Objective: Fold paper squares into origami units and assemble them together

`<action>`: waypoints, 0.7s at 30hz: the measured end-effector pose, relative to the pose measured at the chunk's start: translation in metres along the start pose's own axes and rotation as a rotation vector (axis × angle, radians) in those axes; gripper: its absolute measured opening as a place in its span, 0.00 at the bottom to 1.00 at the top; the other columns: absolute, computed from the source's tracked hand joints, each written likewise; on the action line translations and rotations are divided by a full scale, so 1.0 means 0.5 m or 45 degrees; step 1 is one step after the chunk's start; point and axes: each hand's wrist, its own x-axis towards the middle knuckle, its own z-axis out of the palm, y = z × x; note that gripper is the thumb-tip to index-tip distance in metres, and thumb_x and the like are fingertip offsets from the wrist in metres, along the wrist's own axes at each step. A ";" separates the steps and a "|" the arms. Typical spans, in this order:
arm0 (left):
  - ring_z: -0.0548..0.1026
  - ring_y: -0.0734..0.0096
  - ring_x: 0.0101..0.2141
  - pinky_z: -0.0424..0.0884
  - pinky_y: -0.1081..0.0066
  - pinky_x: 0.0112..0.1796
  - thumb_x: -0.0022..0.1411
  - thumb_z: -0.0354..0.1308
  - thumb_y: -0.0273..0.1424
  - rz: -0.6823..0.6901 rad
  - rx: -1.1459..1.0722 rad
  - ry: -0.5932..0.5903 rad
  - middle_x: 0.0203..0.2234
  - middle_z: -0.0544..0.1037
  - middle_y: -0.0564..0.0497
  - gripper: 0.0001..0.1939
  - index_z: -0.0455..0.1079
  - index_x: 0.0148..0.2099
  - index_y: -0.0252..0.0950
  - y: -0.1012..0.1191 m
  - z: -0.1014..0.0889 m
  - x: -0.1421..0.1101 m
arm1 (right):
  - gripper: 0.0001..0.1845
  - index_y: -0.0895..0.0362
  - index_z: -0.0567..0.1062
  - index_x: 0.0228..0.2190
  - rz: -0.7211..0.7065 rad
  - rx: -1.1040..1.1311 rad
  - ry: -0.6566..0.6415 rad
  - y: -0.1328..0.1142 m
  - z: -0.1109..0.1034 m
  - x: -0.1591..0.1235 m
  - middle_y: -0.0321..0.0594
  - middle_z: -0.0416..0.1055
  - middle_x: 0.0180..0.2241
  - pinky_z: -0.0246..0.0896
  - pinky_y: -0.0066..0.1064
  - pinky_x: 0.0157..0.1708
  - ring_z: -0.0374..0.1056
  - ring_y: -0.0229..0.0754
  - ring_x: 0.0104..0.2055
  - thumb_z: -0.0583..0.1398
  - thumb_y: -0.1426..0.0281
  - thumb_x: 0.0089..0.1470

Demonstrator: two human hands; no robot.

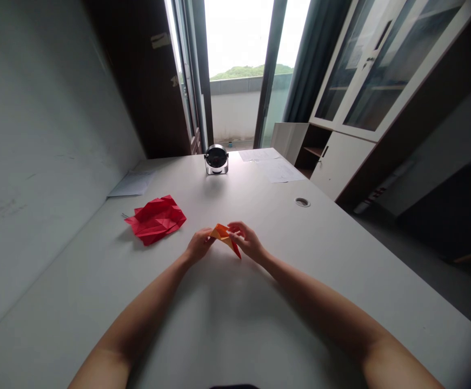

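A small folded piece of orange and red paper (226, 236) is held just above the white table (235, 324), between both hands. My left hand (198, 246) pinches its left end with closed fingers. My right hand (246, 240) grips its right side, fingers curled over the top. A crumpled, creased sheet of red paper (156, 219) lies on the table to the left of my hands, apart from them.
A small round black and silver device (216, 159) stands at the far middle of the table. White sheets (132, 183) lie at the far left by the wall, more sheets (278, 170) at the far right. A cable hole (302, 202) sits near the right edge.
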 end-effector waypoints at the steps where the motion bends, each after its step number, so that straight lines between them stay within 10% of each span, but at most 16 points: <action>1: 0.71 0.67 0.30 0.64 0.71 0.32 0.65 0.59 0.37 0.002 -0.009 -0.010 0.31 0.78 0.47 0.10 0.80 0.37 0.41 0.002 -0.001 0.000 | 0.21 0.52 0.74 0.46 0.015 0.015 -0.026 0.001 0.000 0.000 0.42 0.75 0.40 0.68 0.37 0.41 0.72 0.46 0.40 0.63 0.52 0.56; 21: 0.58 0.79 0.24 0.54 0.76 0.25 0.63 0.61 0.48 -0.389 -0.680 -0.101 0.22 0.64 0.57 0.20 0.70 0.37 0.33 0.003 0.004 -0.006 | 0.13 0.56 0.73 0.29 0.150 0.474 -0.149 0.008 0.000 0.005 0.36 0.70 0.28 0.60 0.31 0.34 0.64 0.39 0.32 0.66 0.59 0.52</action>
